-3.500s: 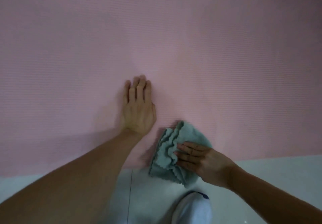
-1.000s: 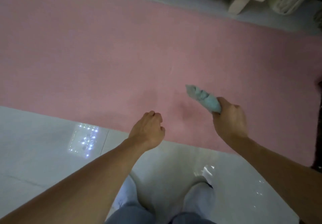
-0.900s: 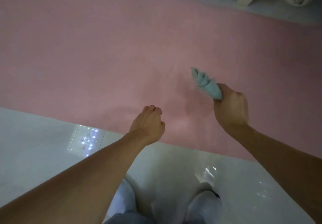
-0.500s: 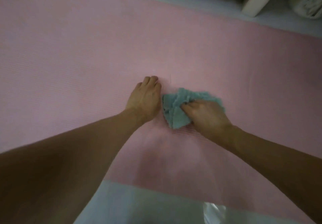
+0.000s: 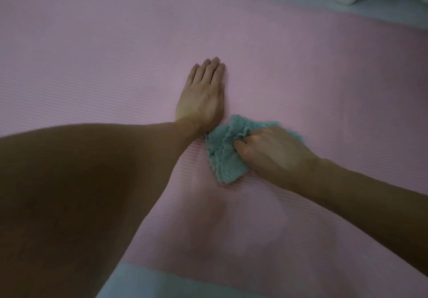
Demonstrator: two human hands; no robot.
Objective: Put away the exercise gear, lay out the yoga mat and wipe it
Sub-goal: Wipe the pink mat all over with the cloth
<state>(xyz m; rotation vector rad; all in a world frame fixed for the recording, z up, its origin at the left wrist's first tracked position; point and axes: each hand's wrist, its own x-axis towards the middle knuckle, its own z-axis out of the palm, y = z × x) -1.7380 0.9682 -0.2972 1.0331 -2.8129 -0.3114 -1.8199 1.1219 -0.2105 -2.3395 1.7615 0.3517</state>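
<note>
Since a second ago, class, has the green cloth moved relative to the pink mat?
Yes. The cloth, gripped by the right hand, has come down onto the mat, farther in from its near edge than before.

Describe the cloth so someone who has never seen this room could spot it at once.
A pink yoga mat fills most of the view. Near its middle the cloth lies bunched under the right hand, beside the flat left hand. It is the only teal, ruffled thing there.
</note>
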